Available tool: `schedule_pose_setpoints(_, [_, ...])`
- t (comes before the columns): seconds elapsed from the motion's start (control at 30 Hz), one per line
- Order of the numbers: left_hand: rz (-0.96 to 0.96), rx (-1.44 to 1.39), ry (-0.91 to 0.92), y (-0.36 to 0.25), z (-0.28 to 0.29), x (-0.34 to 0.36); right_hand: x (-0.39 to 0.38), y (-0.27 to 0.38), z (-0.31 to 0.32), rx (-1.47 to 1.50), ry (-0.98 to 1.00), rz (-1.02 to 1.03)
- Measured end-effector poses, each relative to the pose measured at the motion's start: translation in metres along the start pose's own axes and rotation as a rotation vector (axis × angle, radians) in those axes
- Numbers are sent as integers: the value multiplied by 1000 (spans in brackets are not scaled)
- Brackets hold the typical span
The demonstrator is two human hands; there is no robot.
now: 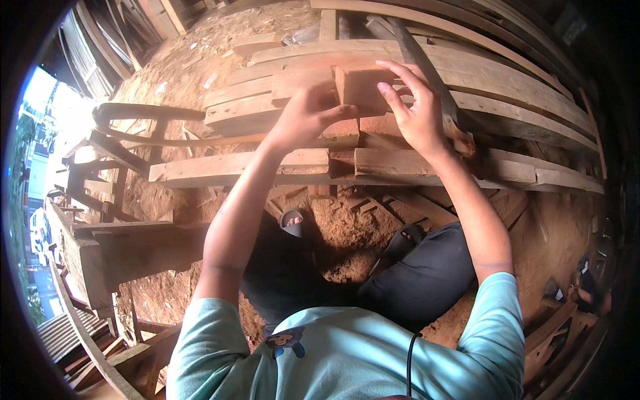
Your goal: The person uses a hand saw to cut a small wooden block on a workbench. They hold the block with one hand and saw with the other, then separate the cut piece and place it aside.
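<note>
My left hand (307, 113) is curled at the near edge of a short wooden block (290, 83), its fingers closed on it and its thumb pointing right. Just right of it, a second short block (360, 87) lies against the first on stacked boards. My right hand (417, 107) is beside that block's right end with fingers apart; whether a fingertip touches it is unclear. A long board with cut gaps (240, 167) runs across below both hands. A dark diagonal piece (453, 117) passes behind my right hand.
A wooden frame (120, 150) and heavy beam (140, 260) stand at the left. Long boards (513, 107) fill the upper right. Dirt floor with wood scraps (353, 233) shows below. Another person (590, 293) is at the lower right edge.
</note>
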State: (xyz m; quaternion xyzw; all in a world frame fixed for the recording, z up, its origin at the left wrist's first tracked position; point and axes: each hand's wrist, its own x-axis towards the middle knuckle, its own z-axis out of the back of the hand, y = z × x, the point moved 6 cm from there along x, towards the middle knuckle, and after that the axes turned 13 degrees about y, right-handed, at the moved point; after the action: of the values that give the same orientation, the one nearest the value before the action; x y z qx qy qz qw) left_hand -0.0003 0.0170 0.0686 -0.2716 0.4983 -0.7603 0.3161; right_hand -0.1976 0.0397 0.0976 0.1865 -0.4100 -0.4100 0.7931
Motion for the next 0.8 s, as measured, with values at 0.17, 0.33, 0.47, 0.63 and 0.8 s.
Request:
schedule_pose_setpoints(0.17, [49, -105, 44, 3, 3, -3, -1, -11, -6, 95, 42, -99])
schedule_pose_setpoints(0.33, [131, -330, -5, 7, 5, -3, -3, -42, -22, 688, 201, -485])
schedule_pose_setpoints(0.47, [137, -413, -92, 1, 6, -5, -10, -40, -28, 1072, 190, -637])
schedule_pose_setpoints(0.63, [146, -347, -136, 2, 10, -6, -14, -68, -29, 940, 113, -583])
schedule_pose_setpoints(0.8, [8, -407, -157, 12, 15, -4, -12, -50, -35, 1080, 176, -585])
